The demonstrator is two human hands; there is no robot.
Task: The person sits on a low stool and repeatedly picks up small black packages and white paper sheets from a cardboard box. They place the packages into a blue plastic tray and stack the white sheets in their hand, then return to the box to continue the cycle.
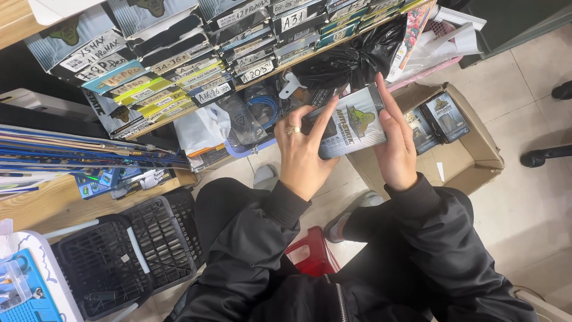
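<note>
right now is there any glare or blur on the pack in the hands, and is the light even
Head view: light is even and soft, with no hard shadows. The glossy flat pack held between the left hand and right hand shows a mild sheen but stays sharp. The black plastic bag carries small glints. The frame edges look slightly stretched by the wide lens.

a flat rectangular silver-grey package with a green figure (353, 123) is held at the centre of the frame between the left hand (302, 150) and the right hand (395, 141). two smaller dark boxes with pale fronts (437, 120) are stood in an open brown cardboard carton (476, 156) at the right. rows of slim boxes with white handwritten labels (179, 65) are stacked across the upper left and top. a blue blister pack (95, 182) is laid at the left edge.
</note>
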